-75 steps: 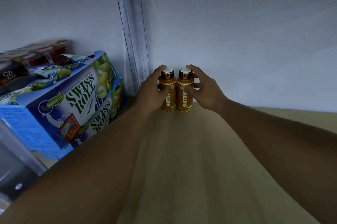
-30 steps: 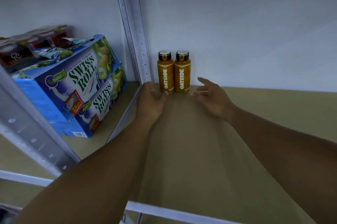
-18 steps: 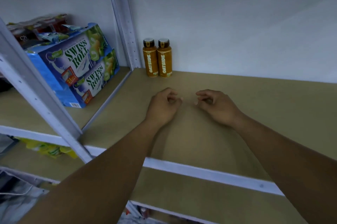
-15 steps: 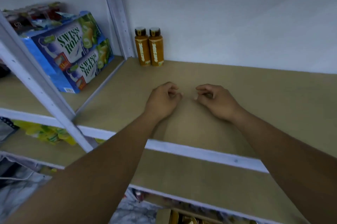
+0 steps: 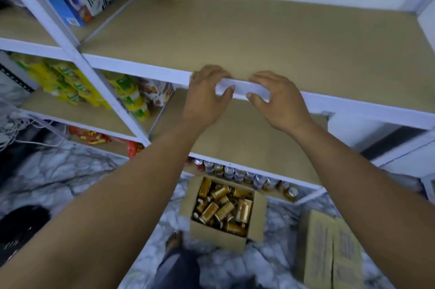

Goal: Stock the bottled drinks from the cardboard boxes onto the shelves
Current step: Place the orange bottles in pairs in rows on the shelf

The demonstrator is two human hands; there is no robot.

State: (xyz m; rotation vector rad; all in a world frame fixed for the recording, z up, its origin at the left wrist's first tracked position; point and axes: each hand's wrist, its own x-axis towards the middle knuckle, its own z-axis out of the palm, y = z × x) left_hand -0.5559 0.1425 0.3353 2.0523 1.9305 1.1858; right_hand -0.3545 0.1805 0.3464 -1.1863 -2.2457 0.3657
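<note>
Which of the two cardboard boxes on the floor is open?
The middle box: its top is open and orange bottles lie jumbled inside. The box to its right is closed.

left grip and right grip extended forward, side by side, both loosely curled
</note>
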